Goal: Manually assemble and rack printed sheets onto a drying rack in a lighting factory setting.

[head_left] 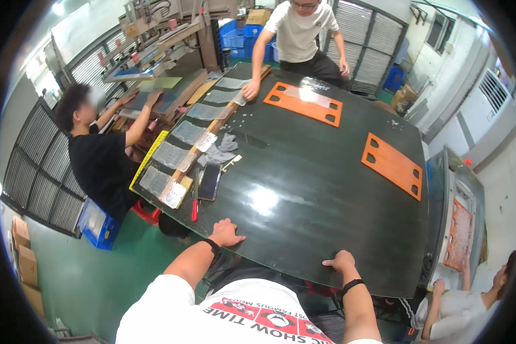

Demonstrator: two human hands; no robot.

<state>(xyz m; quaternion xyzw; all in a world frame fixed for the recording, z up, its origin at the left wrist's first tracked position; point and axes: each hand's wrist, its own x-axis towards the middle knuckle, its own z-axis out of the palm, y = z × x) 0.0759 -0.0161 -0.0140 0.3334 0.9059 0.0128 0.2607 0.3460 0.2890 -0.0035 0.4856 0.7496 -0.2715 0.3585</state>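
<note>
The left hand (226,233) and right hand (343,261) touch the near edge of the dark worktop (321,189). I can't tell if either grip squeezes it. A red-handled tool (195,210) and phone (210,182) lie near the worktop's left side.

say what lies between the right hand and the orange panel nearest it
Nothing but bare dark tabletop shows between the right hand and the nearest orange panel, as seen in the head view.
</note>
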